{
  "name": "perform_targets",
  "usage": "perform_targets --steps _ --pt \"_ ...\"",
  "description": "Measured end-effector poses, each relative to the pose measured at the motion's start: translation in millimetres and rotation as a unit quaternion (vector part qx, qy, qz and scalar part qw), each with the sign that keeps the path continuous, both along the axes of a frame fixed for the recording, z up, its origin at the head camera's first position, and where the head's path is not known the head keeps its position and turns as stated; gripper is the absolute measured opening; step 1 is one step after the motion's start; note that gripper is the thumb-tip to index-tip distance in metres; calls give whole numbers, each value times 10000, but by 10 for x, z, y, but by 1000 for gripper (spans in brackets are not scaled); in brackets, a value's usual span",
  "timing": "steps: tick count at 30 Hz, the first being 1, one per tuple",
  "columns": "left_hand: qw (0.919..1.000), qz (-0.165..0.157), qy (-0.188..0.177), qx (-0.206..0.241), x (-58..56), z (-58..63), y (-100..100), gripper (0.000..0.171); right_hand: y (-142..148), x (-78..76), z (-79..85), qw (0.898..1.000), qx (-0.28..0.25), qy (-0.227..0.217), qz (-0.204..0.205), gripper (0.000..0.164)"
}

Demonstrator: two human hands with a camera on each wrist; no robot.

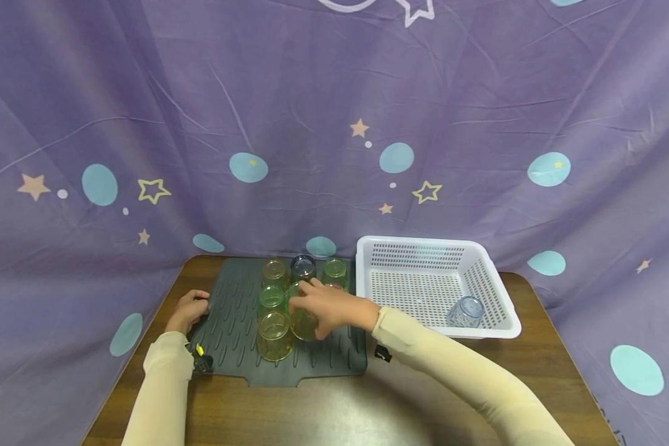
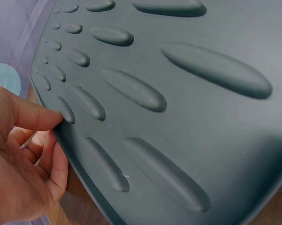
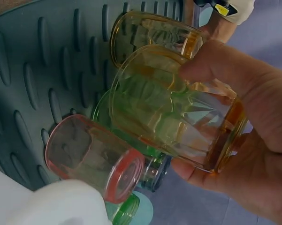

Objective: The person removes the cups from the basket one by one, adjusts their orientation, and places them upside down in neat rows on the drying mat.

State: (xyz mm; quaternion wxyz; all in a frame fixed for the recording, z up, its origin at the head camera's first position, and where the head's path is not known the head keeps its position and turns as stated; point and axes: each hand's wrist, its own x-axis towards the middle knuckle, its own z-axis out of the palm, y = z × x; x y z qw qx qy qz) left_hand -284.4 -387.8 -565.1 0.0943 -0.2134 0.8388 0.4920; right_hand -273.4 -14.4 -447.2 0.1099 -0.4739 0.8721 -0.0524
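Note:
My right hand [image 1: 334, 306] grips an amber glass [image 3: 155, 103] by its sides, over a dark grey drying mat [image 1: 231, 341]. In the right wrist view that glass is tilted, thumb on one side and fingers on the other. Just left of it stands another amber glass [image 1: 275, 337] on the mat. Behind are a green glass [image 1: 271, 299], an amber one [image 1: 275, 271], a dark blue one [image 1: 303, 266], a second green one [image 1: 335, 269] and a pink glass [image 3: 94, 157]. My left hand [image 2: 26, 154] pinches the mat's left edge between thumb and fingers.
A white perforated basket [image 1: 504, 303] stands on the wooden table [image 1: 334, 412] right of the mat. In its front right corner a light blue glass [image 1: 466, 311] leans. A purple curtain [image 1: 312, 93] hangs behind the table.

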Motion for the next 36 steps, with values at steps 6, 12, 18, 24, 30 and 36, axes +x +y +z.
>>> perform_targets --steps 6,12,18,24,30,36 --pt "10000 9 29 -22 -1 6 -1 51 -45 24 -56 9997 193 150 56 65" --pt "10000 -4 25 -48 -3 -6 -13 51 -47 42 -130 9996 268 77 11 67" --pt "10000 3 34 -65 -12 -25 -26 52 -46 62 -167 9995 300 84 -16 68" --pt "9999 -13 31 -161 -7 -35 -22 51 -48 85 -241 9994 320 112 -1 68" --pt "9999 -24 17 -162 -4 -29 -22 52 -47 149 -288 9995 285 109 -1 69" --pt "9999 -10 46 -106 -10 -35 -23 52 -55 164 -315 9993 313 182 46 67"
